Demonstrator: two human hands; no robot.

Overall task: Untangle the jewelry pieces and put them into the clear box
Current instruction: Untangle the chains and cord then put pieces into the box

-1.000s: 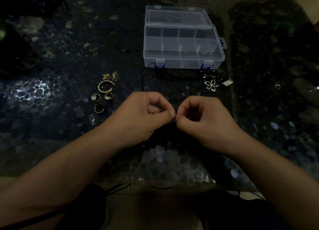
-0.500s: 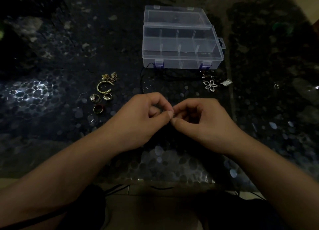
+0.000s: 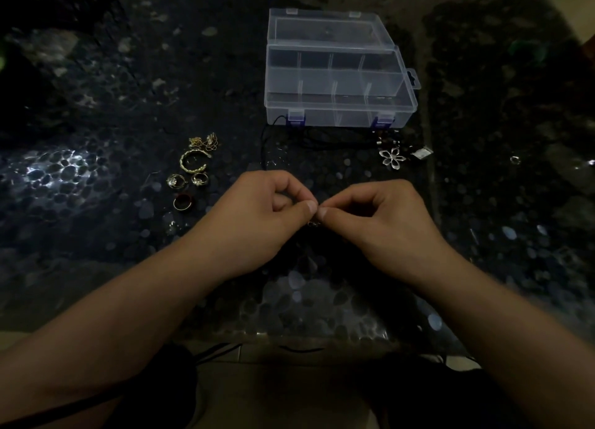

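My left hand (image 3: 257,217) and right hand (image 3: 380,219) meet fingertip to fingertip, together pinching a small jewelry piece (image 3: 314,224) that shows just below the thumbs. The clear box (image 3: 338,113) stands open beyond my hands; rings (image 3: 185,184) lie to the left.

Both bare forearms reach in from the bottom corners and converge at the middle. The left hand (image 3: 264,216) sits knuckles up, fingers curled in, thumb pressed against the forefinger tip in a tight pinch. The right hand (image 3: 383,217) mirrors it, fingers curled, thumb and forefinger pinched. The two pinches meet tip to tip, thumbnails facing up, wrists held level and well apart.
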